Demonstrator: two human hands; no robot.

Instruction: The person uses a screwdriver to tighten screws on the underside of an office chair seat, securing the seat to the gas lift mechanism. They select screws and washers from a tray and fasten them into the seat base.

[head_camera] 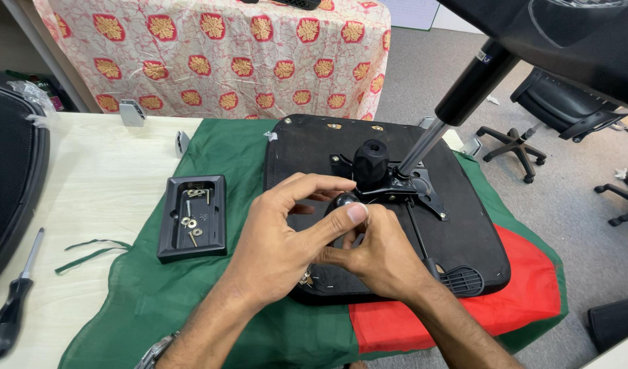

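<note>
Your left hand [286, 236] and right hand [375, 253] meet over the front of the upturned chair seat [464, 232], both pinching a small black knob [342, 201] between fingertips — thumb pressed on top. The knob sits just in front of the seat's metal mechanism [396, 181]. Left of the seat lies a black tray [174, 236] of screws — a screwdriver [13, 301] farther left.
</note>
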